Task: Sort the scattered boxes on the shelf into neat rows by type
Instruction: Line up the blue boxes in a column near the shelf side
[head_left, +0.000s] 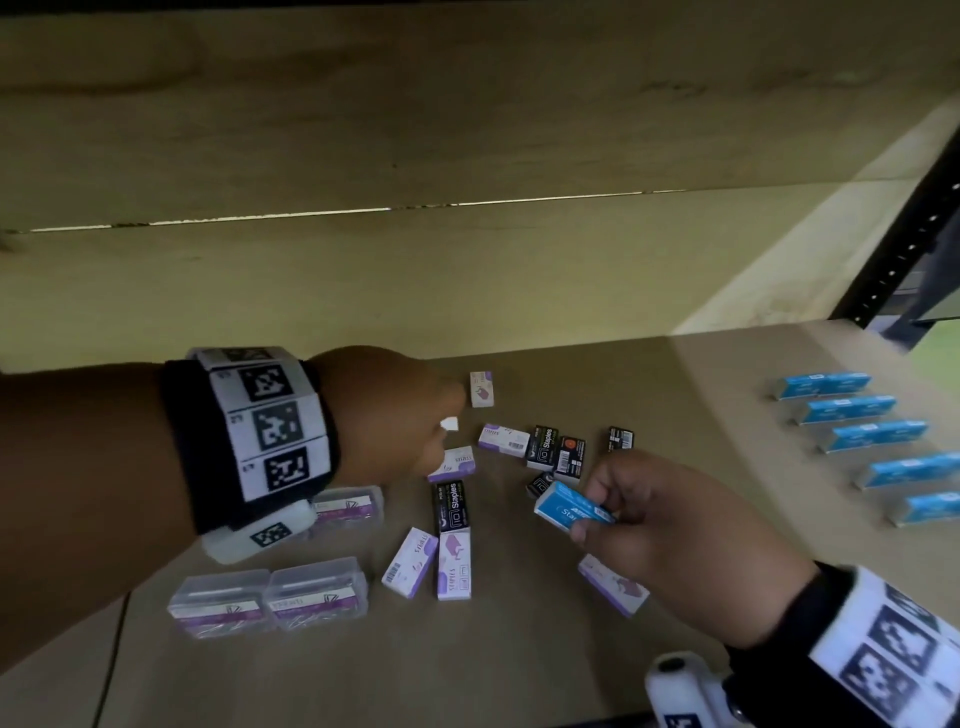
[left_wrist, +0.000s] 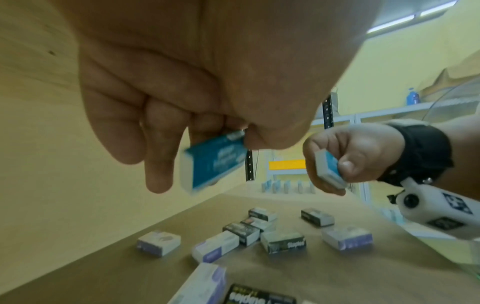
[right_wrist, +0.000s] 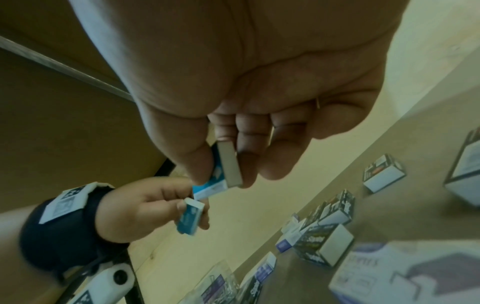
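My left hand (head_left: 441, 431) hovers over the scattered boxes and pinches a blue staple box (left_wrist: 213, 162); in the head view only a white corner (head_left: 450, 424) of it shows. My right hand (head_left: 592, 514) pinches a second blue staple box (head_left: 571, 506) between thumb and fingers, above the shelf board (head_left: 519, 649). A row of several blue boxes (head_left: 852, 434) stands on edge at the right. Purple-and-white boxes (head_left: 454, 566) and black staple boxes (head_left: 543, 447) lie scattered in the middle, between and under my hands.
Three clear plastic cases (head_left: 270, 603) with purple labels sit at the front left, partly under my left wrist. The wooden back wall (head_left: 467, 291) closes the shelf behind. A black perforated upright (head_left: 904, 249) stands at the far right.
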